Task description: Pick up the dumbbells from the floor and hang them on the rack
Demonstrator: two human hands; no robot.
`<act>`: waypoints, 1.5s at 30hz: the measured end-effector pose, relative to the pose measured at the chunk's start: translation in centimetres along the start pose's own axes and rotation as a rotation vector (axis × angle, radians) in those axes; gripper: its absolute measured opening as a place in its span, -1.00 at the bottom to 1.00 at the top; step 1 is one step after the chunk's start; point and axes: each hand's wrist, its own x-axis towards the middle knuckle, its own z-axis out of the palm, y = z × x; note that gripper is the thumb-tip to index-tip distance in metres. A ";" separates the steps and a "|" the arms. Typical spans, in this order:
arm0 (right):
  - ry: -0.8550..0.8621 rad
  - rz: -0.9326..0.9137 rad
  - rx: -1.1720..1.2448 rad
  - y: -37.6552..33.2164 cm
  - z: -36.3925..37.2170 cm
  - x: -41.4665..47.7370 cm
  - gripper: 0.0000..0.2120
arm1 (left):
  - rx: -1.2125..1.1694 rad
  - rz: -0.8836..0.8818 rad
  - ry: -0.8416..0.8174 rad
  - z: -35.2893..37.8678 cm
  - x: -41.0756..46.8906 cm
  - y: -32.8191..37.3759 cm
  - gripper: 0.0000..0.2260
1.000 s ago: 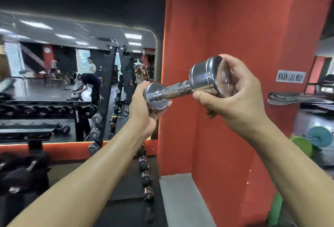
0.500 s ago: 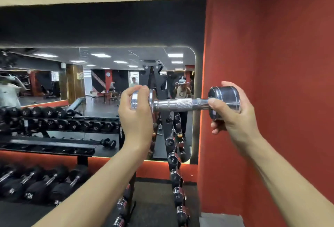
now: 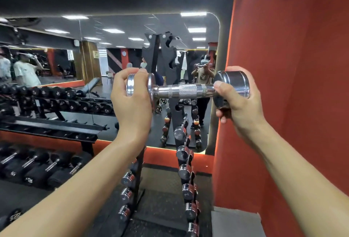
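At far left, in front of the mirror and doubled in it: tiered shelves of black dumbbells, no part of this step.

Further right: left hand, fingers curled round the left head of the chrome dumbbell. Clamped on it, not merely resting.

Between the hands: bare knurled handle, long axis level, running left to right across the view.

Directly behind and below the handle: vertical rack, black uprights with cut notches. Upper notches vacant as far as visible; lower ones loaded with racked dumbbells.

At the right end: right hand, wrapped round the right head, thumb across its inner rim. Hands well apart, one per head, equally near the load.

Beyond: red wall, just beside the right hand.

Judged step: carry done, seating pending.

Governing relation: handle roughly parallel to the span between the uprights, in front of the vacant upper notches.

Calls for forward travel, then lowering with both heads outside the uprights.

Likely faults: right knuckles against the wall; tilt, seating one end only.
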 end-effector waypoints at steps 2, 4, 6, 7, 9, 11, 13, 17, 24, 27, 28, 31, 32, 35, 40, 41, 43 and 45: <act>-0.003 0.003 -0.011 2.2 0.0 1.9 -0.62 | 0.016 -0.016 0.010 1.0 1.2 -2.3 -0.82; 0.000 0.005 -0.018 4.4 0.1 3.9 -0.60 | 0.024 -0.046 0.020 2.0 2.7 -4.7 -0.82; 0.000 0.004 -0.026 6.9 0.3 6.1 -0.58 | 0.009 -0.057 0.027 3.2 4.5 -7.6 -0.83; 0.004 0.007 -0.029 8.1 0.4 7.3 -0.56 | -0.006 -0.060 0.032 3.8 5.5 -9.1 -0.83; 0.011 0.018 -0.035 10.1 0.6 9.6 -0.52 | -0.023 -0.075 0.036 5.1 7.4 -11.6 -0.82; 0.003 0.032 -0.064 12.3 0.9 12.3 -0.53 | -0.036 -0.108 0.027 6.3 9.5 -14.3 -0.82; 0.003 0.027 -0.093 14.4 0.9 14.7 -0.56 | -0.048 -0.122 0.011 7.7 11.5 -17.1 -0.82; 0.021 0.042 -0.124 18.7 0.9 18.9 -0.53 | -0.056 -0.171 0.010 10.2 14.7 -22.3 -0.82; 0.010 0.102 -0.124 24.5 0.6 24.3 -0.54 | -0.051 -0.205 0.003 13.3 17.9 -29.4 -0.78; -0.027 0.121 -0.118 27.2 0.1 26.9 -0.60 | -0.021 -0.248 0.031 14.8 19.2 -32.0 -0.84; -0.042 0.128 -0.112 28.2 -0.1 27.8 -0.61 | -0.007 -0.252 0.042 15.3 19.6 -32.9 -0.86; -0.088 0.147 -0.079 31.5 -1.0 30.5 -0.62 | 0.032 -0.241 0.081 16.9 20.2 -35.4 -0.86; -0.111 0.154 -0.066 32.7 -1.4 31.6 -0.63 | 0.039 -0.224 0.092 17.5 20.2 -36.3 -0.85; -0.198 0.180 -0.021 36.6 -2.6 34.8 -0.67 | 0.053 -0.184 0.120 19.3 20.1 -39.1 -0.80; -0.363 0.228 0.070 43.9 -4.4 40.3 -0.66 | 0.147 -0.215 0.255 23.0 19.6 -43.8 -0.81; -0.400 0.247 0.080 45.2 -4.7 41.3 -0.68 | 0.167 -0.230 0.294 23.8 19.3 -44.5 -0.82; -0.467 0.286 0.099 47.7 -5.2 43.1 -0.71 | 0.198 -0.244 0.347 25.2 18.7 -45.8 -0.81; -0.520 0.327 0.131 50.1 -5.2 44.4 -0.71 | 0.229 -0.221 0.404 26.2 18.0 -47.0 -0.79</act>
